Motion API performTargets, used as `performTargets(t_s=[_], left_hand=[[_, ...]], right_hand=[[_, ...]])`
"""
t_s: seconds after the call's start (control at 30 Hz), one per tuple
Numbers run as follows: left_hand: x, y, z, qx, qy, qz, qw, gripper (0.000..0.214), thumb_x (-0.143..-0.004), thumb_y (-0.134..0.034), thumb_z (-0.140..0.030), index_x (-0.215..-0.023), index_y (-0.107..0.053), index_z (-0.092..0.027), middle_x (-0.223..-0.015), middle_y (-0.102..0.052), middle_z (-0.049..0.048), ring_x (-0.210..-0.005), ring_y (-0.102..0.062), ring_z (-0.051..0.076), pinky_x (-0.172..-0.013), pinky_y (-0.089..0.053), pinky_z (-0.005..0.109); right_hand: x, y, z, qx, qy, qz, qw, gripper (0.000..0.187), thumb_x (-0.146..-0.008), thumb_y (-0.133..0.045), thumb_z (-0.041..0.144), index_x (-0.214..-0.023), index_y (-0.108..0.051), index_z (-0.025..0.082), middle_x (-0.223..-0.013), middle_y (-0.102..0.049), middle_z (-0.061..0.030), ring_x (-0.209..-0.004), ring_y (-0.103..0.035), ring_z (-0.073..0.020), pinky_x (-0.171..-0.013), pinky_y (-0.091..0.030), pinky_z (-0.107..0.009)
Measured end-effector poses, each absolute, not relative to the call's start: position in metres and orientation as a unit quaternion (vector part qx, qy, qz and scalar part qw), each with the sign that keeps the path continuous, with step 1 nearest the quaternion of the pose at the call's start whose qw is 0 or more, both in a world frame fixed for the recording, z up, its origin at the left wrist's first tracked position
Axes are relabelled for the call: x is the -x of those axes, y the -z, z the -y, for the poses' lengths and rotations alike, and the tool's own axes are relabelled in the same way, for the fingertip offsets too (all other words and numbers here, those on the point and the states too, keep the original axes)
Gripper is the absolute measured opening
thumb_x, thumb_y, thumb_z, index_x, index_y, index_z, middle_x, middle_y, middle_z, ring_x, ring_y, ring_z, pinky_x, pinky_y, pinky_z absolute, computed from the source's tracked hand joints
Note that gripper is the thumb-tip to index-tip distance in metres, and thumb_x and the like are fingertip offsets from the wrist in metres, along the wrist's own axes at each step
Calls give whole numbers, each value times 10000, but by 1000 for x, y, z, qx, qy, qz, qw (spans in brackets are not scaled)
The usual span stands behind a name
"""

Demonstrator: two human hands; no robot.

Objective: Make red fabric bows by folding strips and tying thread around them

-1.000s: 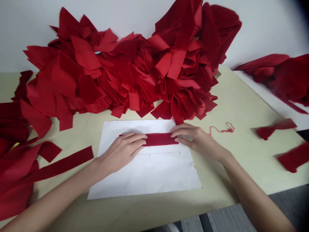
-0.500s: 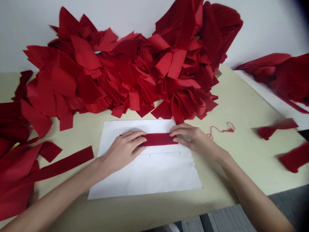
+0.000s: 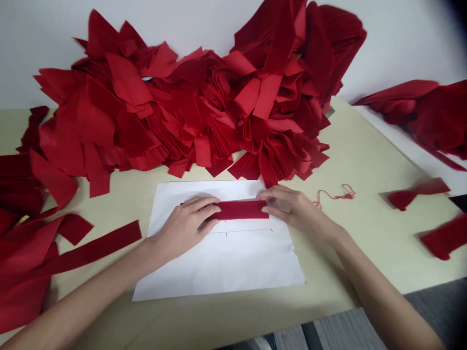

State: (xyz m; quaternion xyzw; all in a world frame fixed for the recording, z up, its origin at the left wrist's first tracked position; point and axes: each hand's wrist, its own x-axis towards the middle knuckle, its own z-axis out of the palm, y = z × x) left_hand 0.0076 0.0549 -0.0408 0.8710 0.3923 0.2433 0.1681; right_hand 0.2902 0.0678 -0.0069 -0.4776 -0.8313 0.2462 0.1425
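Carefully, left hand [image 3: 184, 227] and right hand [image 3: 297, 213] press a red fabric strip [image 3: 241, 210], fingers [image 3: 206, 206] together; slipping could skew it on the white paper [image 3: 233, 262].

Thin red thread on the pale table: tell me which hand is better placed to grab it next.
Right, probably: the right hand lies closest to the thin red thread, while the left hand sits at the far end of the dark red fabric strip.

The left hand [image 3: 184, 226] hid one end of the dark red fabric strip [image 3: 241, 210], the fabric scraps [image 3: 447, 236] at far right were blurred (badly so), and a yellow speck [image 3: 22, 219] was too small to tell.
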Motion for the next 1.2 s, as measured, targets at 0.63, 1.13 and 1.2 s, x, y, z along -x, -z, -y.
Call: performTargets(t_s=[0.63,1.13,1.2], left_hand=[[-6,42,-55,-875,-240,-385,170,183,-891,-544,-227,-1045,-631,-180,-1168,-657,58,-1037,-617,212,-913,-528,421],[-6,43,-56,-872,-240,-389,173,170,-886,-554,-219,-1027,-640,-179,-1165,-658,50,-1051,-608,203,-922,-522,400],[-6,44,-56,-874,-236,-389,173,169,-887,-553,-224,-1023,-644,-180,-1168,-655,48,-1058,-604,202,-922,-522,395]], right_hand=[[-287,14,-71,472,-213,841,155,175,-889,-524,254,-1025,-630,224,-974,-634,-59,-888,-604,-194,-794,-514,-362],[-289,16,-71,463,-211,847,156,160,-891,-529,236,-1024,-613,211,-993,-616,-62,-910,-582,-190,-804,-494,-341],[-288,17,-71,458,-208,848,165,141,-889,-529,227,-1006,-604,208,-991,-614,-65,-908,-582,-190,-801,-494,-340]])
